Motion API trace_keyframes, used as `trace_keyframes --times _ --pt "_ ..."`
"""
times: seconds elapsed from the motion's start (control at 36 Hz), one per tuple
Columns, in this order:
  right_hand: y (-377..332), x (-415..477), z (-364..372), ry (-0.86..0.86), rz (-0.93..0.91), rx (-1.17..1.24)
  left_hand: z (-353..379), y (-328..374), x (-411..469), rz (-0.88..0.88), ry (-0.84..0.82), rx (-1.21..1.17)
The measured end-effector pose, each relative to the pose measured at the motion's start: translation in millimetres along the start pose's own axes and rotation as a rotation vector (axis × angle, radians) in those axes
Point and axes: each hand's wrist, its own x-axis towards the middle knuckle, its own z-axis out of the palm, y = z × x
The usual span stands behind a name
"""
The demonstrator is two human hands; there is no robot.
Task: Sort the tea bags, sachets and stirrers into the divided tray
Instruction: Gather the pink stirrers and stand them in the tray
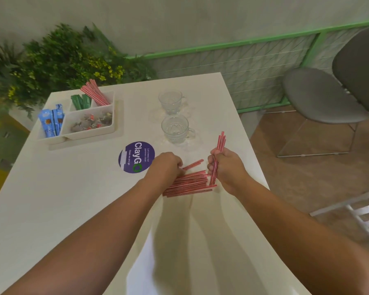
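A pile of red-and-white striped stirrers (190, 184) lies on the white table (73, 199) near its right edge. My right hand (226, 167) grips an upright bundle of stirrers (219, 145). My left hand (168, 165) rests on the left end of the pile, fingers curled down onto the stirrers. The divided tray (113, 128) stands at the far left. It holds tea bags (92, 122) in the front compartment, green sachets (81, 101), more stirrers (95, 92) leaning at the back, and blue sachets (51, 122) at the left.
Two glass cups (170, 101) (176, 128) stand in the table's middle, just beyond my hands. A round purple sticker (135, 157) lies beside my left hand. Plants (62, 56) fill the far left corner. A grey chair (328, 96) stands to the right.
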Motion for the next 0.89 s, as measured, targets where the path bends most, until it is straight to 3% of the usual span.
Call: trace_keyframes --times 0.33,0.47,0.64,0.89 --pt "7 -8 -6 -0.032 0.020 -0.003 7 2 12 0.114 -0.053 0.164" --pt "10 -11 -7 -0.030 0.030 -0.023 13 5 10 0.198 -0.008 0.283" --pt "9 -12 -5 -0.025 0.027 -0.014 22 -2 9 0.203 0.040 0.234" --pt "8 -14 -5 -0.035 0.027 -0.007 28 1 6 0.219 0.101 0.340"
